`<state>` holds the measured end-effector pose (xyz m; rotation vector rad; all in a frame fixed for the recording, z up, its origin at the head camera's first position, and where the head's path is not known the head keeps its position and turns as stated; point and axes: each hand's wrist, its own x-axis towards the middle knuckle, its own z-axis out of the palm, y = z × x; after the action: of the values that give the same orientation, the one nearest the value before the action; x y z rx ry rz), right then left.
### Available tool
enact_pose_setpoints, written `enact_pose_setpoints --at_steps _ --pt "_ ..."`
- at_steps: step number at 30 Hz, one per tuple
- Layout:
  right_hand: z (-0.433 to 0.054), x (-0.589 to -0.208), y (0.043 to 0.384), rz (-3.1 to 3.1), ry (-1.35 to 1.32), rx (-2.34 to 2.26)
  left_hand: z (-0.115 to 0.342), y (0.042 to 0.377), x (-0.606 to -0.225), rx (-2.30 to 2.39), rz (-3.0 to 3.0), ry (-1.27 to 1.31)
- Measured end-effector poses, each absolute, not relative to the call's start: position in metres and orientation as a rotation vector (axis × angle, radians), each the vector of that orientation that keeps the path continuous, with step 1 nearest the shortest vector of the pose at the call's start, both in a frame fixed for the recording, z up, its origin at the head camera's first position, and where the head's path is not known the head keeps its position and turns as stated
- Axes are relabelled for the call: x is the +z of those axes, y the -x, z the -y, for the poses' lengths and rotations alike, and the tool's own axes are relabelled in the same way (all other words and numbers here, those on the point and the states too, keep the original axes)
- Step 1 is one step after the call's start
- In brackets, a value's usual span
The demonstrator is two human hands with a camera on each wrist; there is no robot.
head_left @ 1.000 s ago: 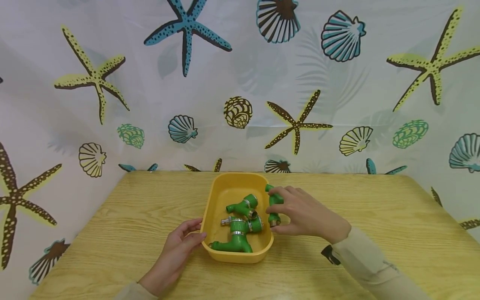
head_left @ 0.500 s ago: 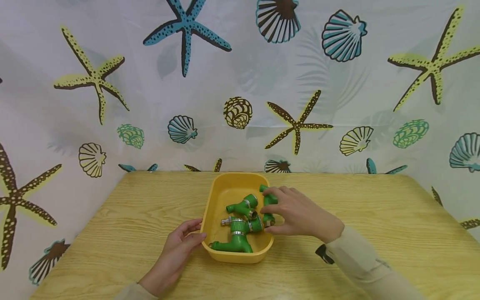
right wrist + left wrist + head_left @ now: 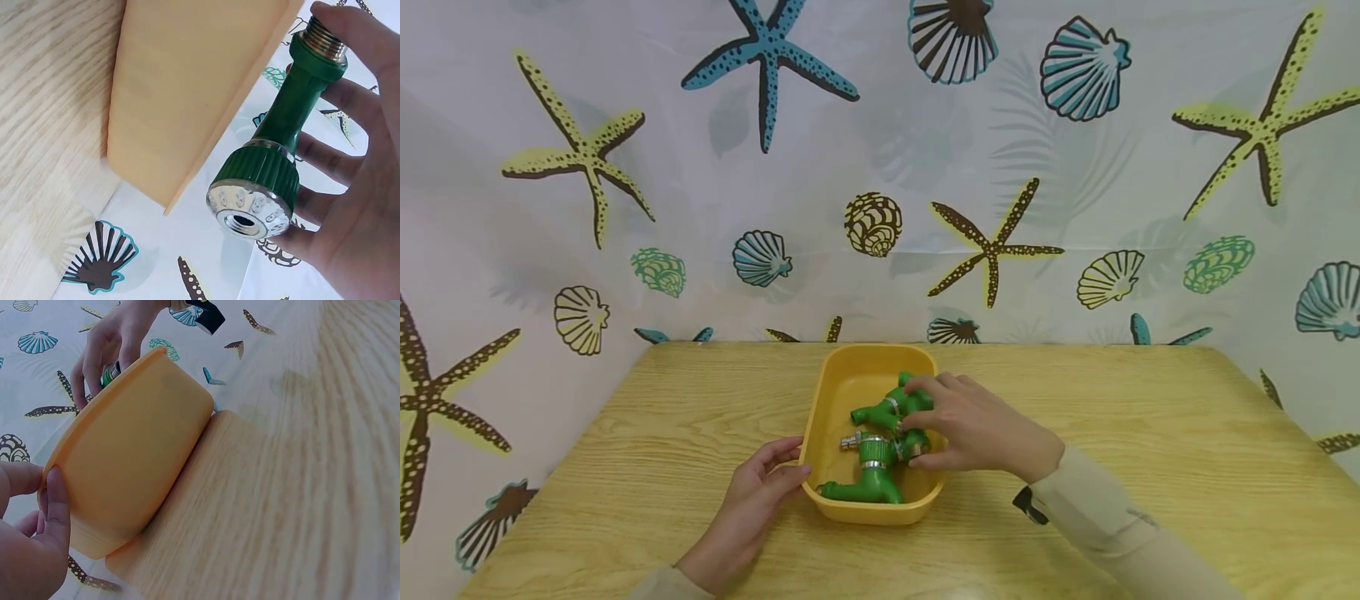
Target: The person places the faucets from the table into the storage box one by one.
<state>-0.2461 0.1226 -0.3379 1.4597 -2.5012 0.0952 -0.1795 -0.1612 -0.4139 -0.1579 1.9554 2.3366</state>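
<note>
A yellow plastic tub (image 3: pixel 820 408) sits on the wooden table. My left hand (image 3: pixel 748 496) pinches the tub's left rim, its thumb on one side of the wall in the left wrist view. Over the tub's right side my right hand (image 3: pixel 981 429) holds a green valve fitting (image 3: pixel 290 106) between thumb and fingertips. That fitting has a brass threaded end near the thumb and a ribbed collar with a silver cap. Inside the tub lie a larger green tap fitting (image 3: pixel 874 479) and a smaller one (image 3: pixel 872 414), partly covered by the held fitting in the head view.
The wooden table (image 3: pixel 700 400) reaches back to a white curtain (image 3: pixel 820 292) printed with starfish and shells. A black strap end (image 3: pixel 1028 505) hangs below the right sleeve (image 3: pixel 1112 508).
My right hand has moved left with the green valve fitting, from beyond the tub's right rim to over the tub's inside. My left hand has stayed on the rim.
</note>
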Motion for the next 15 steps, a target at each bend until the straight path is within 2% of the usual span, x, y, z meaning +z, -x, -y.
enact_pose_setpoints --at_steps 15 --pt "-0.108 -0.343 0.244 2.537 -1.494 0.079 0.163 0.18 -0.416 2.325 -1.973 0.16"
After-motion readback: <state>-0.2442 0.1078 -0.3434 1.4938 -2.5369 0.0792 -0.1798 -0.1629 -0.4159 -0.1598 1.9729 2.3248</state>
